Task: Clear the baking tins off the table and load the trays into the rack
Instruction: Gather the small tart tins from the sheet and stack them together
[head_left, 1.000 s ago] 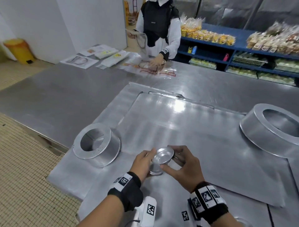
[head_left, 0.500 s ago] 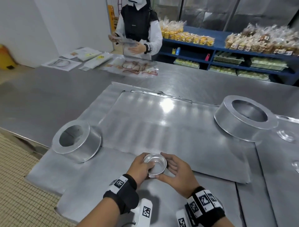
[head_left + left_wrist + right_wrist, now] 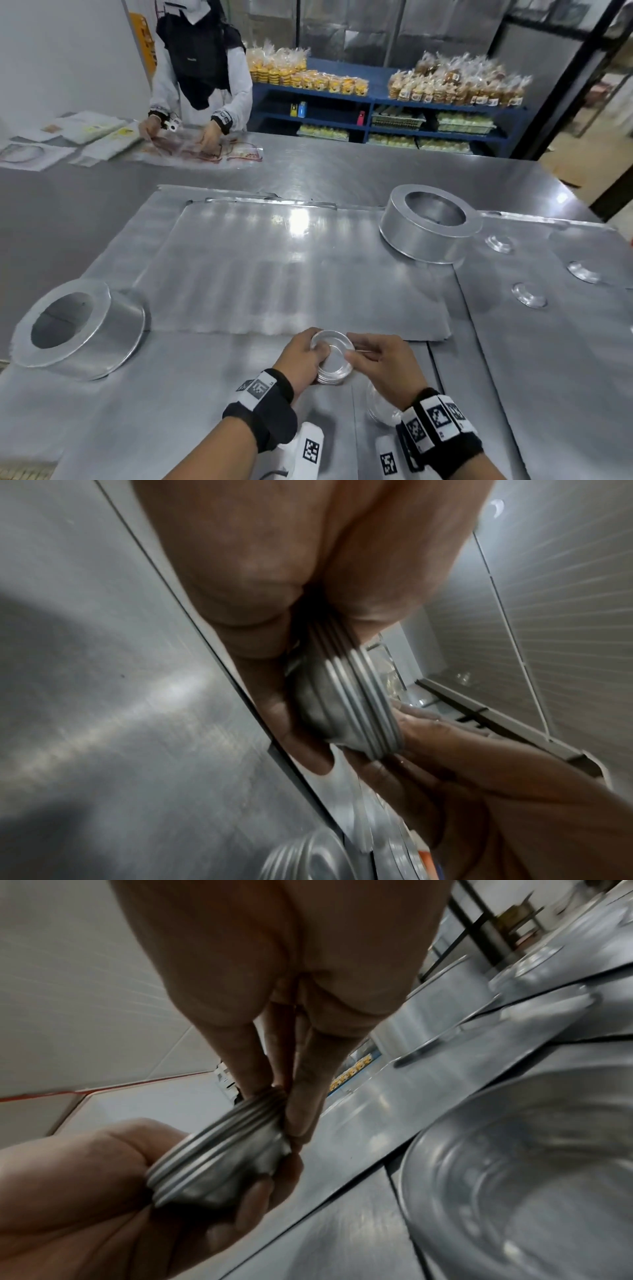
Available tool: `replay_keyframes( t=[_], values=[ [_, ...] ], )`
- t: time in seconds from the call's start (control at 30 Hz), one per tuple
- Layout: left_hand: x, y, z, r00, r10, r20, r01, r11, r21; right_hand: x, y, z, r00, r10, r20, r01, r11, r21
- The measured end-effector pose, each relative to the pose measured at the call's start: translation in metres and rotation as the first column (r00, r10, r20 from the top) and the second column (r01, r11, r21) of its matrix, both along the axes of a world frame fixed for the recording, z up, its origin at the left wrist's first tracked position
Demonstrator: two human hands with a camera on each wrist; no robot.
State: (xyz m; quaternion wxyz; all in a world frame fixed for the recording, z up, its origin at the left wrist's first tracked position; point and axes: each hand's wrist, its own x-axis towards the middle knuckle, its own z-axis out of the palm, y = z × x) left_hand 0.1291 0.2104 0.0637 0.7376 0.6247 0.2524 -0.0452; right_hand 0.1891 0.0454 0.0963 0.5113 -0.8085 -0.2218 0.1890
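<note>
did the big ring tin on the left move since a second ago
No. The left ring tin sits beside the same front-left corner of the top tray in every head view; only the camera swung.

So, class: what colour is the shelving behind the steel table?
Blue: the shelving shows best in the head view.

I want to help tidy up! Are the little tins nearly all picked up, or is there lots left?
Some are gathered: both hands, left hand and right hand, hold a small stack of nested tins. Lots is left: loose small tins lie to the right, two big ring tins stand on the trays, and those trays are still on the table. No rack is in view.
</note>
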Motion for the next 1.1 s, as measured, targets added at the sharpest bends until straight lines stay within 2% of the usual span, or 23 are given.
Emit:
replay_keyframes(
  t=[0.2,0.37,0.5,0.6,0.67,0.73,0.83,0.93,1.03,1.1],
  values=[
    [0.027,-0.029,0.008,0.984,-0.175,0.023,0.172,0.978,0.117,0.008,-0.031,0.015,0.974,-0.218,-0.058,0.208,0.968,-0.144],
    [0.057,-0.066,0.006,0.958,-0.284,0.027,0.277,0.949,0.153,0.026,-0.067,0.024,0.924,-0.363,-0.119,0.345,0.927,-0.147],
    [0.086,-0.099,0.001,0.945,-0.325,0.038,0.314,0.933,0.178,0.053,-0.109,0.027,0.888,-0.388,-0.248,0.377,0.922,-0.093],
    [0.109,-0.128,-0.007,0.954,-0.299,0.031,0.290,0.944,0.160,0.084,-0.148,0.023,0.877,-0.400,-0.266,0.389,0.916,-0.095],
    [0.123,-0.148,-0.005,0.964,-0.266,0.027,0.259,0.954,0.149,0.110,-0.176,0.018,0.877,-0.424,-0.227,0.405,0.906,-0.125],
    [0.140,-0.167,-0.014,0.972,-0.234,0.017,0.228,0.961,0.153,0.143,-0.207,0.010,0.898,-0.422,-0.127,0.390,0.896,-0.213],
    [0.167,-0.191,-0.037,0.985,-0.172,-0.003,0.171,0.976,0.137,0.201,-0.251,-0.005,0.947,-0.305,0.098,0.315,0.833,-0.456],
    [0.188,-0.217,-0.044,0.992,-0.122,-0.017,0.123,0.986,0.115,0.255,-0.282,-0.015,0.954,-0.191,0.231,0.293,0.761,-0.579],
    [0.198,-0.246,-0.017,0.998,-0.052,-0.043,0.055,0.995,0.085,0.305,-0.300,-0.025,0.932,-0.084,0.354,0.318,0.662,-0.679],
    [0.206,-0.262,-0.012,0.998,-0.018,-0.060,0.022,0.998,0.065,0.332,-0.307,-0.032,0.930,-0.009,0.368,0.297,0.609,-0.735]
  ],
)
